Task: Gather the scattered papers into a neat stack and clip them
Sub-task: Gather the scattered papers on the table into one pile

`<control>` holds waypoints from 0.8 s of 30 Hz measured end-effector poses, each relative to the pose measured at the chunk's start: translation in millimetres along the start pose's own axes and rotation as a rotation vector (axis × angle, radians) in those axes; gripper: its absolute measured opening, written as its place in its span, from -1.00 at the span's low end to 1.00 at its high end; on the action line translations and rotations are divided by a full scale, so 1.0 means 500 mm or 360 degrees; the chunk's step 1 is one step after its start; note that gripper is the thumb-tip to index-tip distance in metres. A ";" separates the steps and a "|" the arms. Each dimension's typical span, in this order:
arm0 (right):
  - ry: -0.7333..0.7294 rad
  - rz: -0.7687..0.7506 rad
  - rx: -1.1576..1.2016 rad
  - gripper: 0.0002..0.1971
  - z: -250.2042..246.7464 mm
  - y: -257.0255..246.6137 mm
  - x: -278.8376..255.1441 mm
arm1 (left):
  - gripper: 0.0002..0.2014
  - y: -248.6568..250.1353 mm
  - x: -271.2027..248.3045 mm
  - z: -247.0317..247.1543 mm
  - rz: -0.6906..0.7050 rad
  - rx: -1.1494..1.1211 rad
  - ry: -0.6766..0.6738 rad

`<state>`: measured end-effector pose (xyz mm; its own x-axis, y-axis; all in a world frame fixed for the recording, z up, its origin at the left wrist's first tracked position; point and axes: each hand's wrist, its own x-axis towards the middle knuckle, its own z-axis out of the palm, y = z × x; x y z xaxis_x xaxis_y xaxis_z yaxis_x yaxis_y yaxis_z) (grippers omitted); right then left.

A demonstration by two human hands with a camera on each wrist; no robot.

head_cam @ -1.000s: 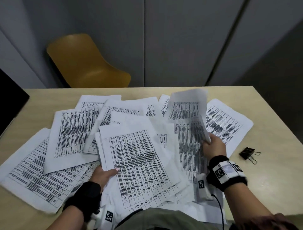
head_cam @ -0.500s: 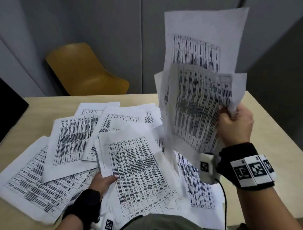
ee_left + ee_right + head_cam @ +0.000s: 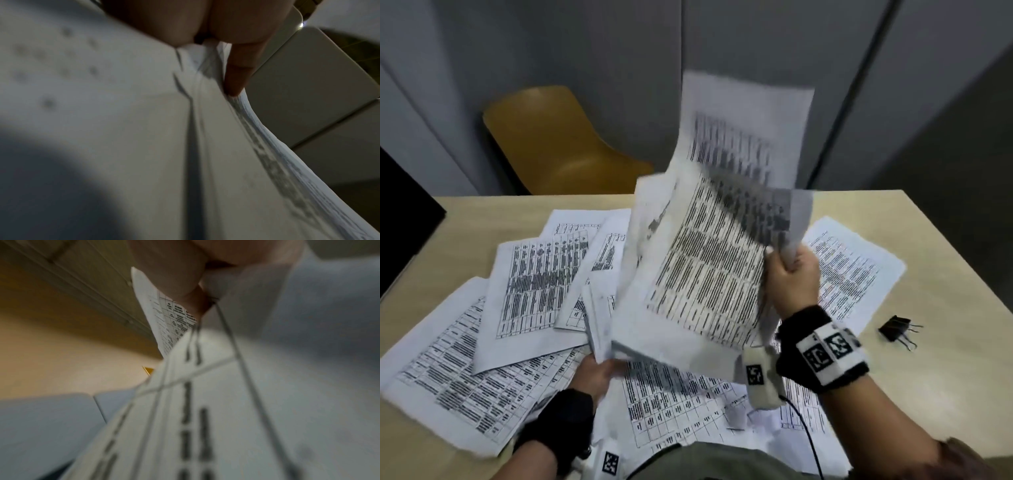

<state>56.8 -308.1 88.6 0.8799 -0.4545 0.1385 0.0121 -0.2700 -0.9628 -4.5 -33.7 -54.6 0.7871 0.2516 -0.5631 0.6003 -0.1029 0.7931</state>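
Printed sheets with tables lie scattered over the wooden table [image 3: 945,377]. My right hand [image 3: 792,274] grips several lifted sheets [image 3: 709,267] by their right edge, and they tilt above the middle of the table. In the right wrist view its fingers [image 3: 179,280] pinch those papers [image 3: 226,402]. My left hand [image 3: 599,371] holds a raised bundle of sheets [image 3: 597,322] by its lower edge, right beside the lifted ones. In the left wrist view a finger [image 3: 238,76] presses on that sheaf [image 3: 205,146]. A black binder clip [image 3: 895,330] lies on the table at the right.
Loose sheets cover the left side [image 3: 465,377] and the middle left [image 3: 534,291] of the table, and one lies at the right [image 3: 852,274]. A yellow chair [image 3: 558,144] stands behind the table. A black object [image 3: 404,212] sits at the left edge.
My right hand has come down and to the left with its lifted sheets. My left hand has raised its bundle off the table toward them.
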 end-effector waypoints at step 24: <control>-0.0525 0.0417 -0.0775 -0.64 -0.024 0.203 -0.038 | -0.73 -0.002 -0.003 0.002 0.0033 -0.0138 -0.0037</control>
<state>35.4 -337.0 -9.1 0.9252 -0.2938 -0.2402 -0.3718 -0.5752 -0.7286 -5.8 -35.1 -54.8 0.8029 0.2281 -0.5508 0.5702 -0.0241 0.8211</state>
